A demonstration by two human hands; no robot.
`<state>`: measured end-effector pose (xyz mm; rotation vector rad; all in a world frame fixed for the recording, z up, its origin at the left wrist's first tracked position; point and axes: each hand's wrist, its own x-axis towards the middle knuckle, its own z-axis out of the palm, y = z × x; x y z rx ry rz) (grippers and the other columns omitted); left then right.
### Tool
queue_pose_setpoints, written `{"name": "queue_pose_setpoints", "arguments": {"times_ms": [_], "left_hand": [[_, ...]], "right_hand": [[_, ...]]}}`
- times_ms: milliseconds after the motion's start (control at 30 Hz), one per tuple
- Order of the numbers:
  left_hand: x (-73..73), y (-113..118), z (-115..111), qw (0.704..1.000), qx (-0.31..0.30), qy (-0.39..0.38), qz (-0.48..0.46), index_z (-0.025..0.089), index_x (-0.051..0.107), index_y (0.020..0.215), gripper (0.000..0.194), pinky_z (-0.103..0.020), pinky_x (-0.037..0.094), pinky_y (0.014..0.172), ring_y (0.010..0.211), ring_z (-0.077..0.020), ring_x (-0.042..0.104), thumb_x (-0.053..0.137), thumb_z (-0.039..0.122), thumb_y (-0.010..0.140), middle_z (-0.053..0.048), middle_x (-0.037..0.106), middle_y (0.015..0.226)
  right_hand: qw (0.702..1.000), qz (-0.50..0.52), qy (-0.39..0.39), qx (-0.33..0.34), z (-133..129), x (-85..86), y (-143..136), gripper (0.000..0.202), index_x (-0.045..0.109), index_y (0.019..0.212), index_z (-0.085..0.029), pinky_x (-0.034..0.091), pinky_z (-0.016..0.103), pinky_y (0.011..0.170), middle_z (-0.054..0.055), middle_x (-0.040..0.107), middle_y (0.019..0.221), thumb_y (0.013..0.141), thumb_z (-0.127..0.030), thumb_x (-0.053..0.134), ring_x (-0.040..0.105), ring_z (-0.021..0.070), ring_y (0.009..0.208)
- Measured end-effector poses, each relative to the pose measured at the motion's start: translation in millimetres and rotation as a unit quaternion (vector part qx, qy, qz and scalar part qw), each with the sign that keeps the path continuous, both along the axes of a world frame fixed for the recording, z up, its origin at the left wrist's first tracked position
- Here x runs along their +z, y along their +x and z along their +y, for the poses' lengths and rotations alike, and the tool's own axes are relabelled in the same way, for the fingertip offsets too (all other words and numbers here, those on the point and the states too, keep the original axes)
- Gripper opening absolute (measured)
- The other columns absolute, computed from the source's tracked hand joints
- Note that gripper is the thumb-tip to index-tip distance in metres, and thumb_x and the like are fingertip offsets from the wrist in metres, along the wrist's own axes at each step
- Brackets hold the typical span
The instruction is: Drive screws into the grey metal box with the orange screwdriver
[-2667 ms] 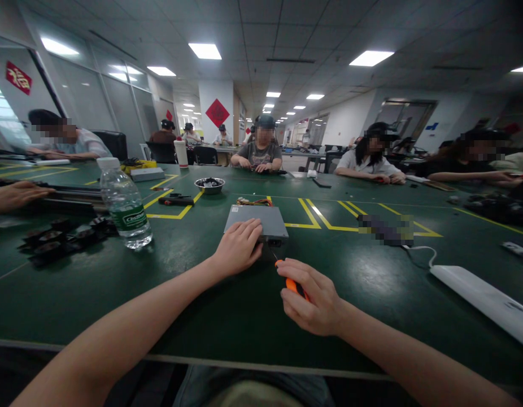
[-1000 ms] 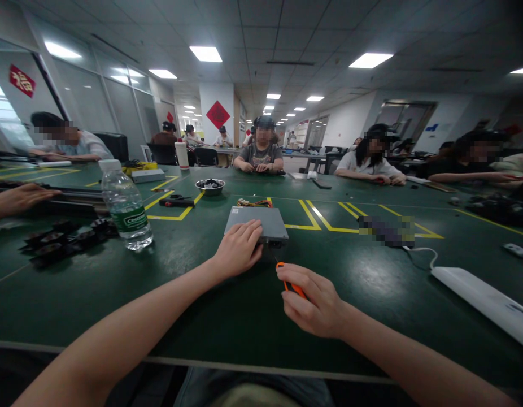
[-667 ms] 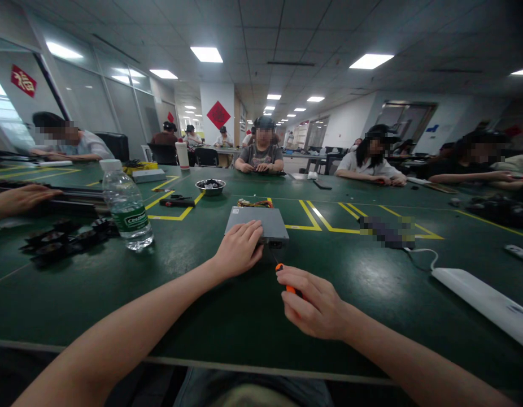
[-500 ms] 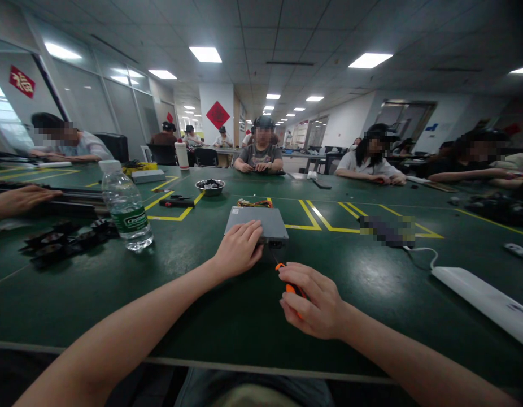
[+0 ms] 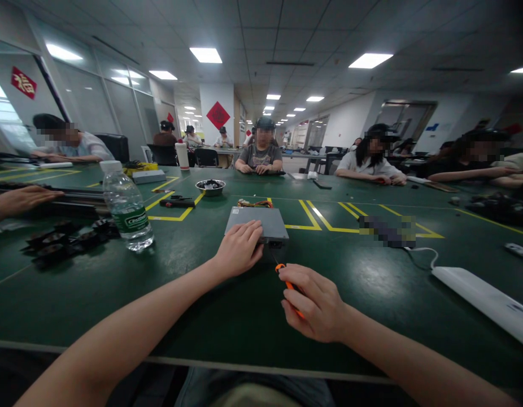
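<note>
A grey metal computer power supply unit [image 5: 267,221] lies on the green table in front of me, its power socket facing me and coloured wires [image 5: 256,204] at its far side. My left hand [image 5: 241,247] holds it at the near left edge, fingers over the top and thumb against the front. In my right hand [image 5: 314,302] is an orange and black screwdriver [image 5: 289,285], fingers closed around the handle. Its thin shaft points at the lower front face of the unit; whether the tip touches a screw is too small to tell.
To the left stand a water bottle [image 5: 132,217], black fan-like parts [image 5: 64,243] and another person's hand [image 5: 26,200]. Farther back are a metal bowl [image 5: 210,191] of small parts and a black tool [image 5: 177,201]. A white power strip [image 5: 484,302] lies right. People sit around the table.
My right hand has turned the screwdriver handle slightly, the fingers shifting a little around it. My left hand and the power supply unit stay in place.
</note>
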<state>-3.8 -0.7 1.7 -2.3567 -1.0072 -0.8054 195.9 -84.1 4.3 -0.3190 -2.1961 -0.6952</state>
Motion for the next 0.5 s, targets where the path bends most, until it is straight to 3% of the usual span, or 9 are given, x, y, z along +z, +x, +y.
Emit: {"name": "queue_pose_setpoints", "arguments": {"times_ms": [133,267,500], "left_hand": [[0.3,0.3,-0.1,1.0,0.002,-0.001,0.0,0.013,0.05,0.114,0.033,-0.039,0.039,0.095,0.117,-0.0248,0.049,0.045,0.025,0.084,-0.014,0.053,0.126],[0.1,0.3,0.1,1.0,0.004,-0.003,0.0,0.012,0.051,0.113,0.033,-0.039,0.039,0.095,0.117,-0.0248,0.049,0.046,0.025,0.084,-0.014,0.053,0.127],[-0.6,-0.1,0.0,1.0,0.005,-0.005,0.0,0.013,0.05,0.114,0.033,-0.039,0.038,0.095,0.118,-0.0247,0.048,0.046,0.025,0.084,-0.014,0.052,0.128]], "right_hand": [[0.998,0.001,0.028,-0.061,-2.4,2.5,0.1,0.016,0.048,0.092,-0.016,0.052,0.03,0.058,0.012,0.061,0.089,0.084,-0.028,0.052,0.06,0.0178,0.074],[0.999,0.018,-0.006,-0.047,-1.9,-1.8,-0.1,0.012,0.046,0.092,-0.015,0.049,0.02,0.057,0.009,0.063,0.085,0.081,-0.011,0.049,0.06,0.012,0.072],[1.0,0.0,-0.02,0.001,-0.3,-3.2,-0.7,0.014,0.045,0.087,-0.018,0.047,0.025,0.055,0.005,0.066,0.085,0.077,-0.009,0.049,0.056,0.0121,0.062]]}}
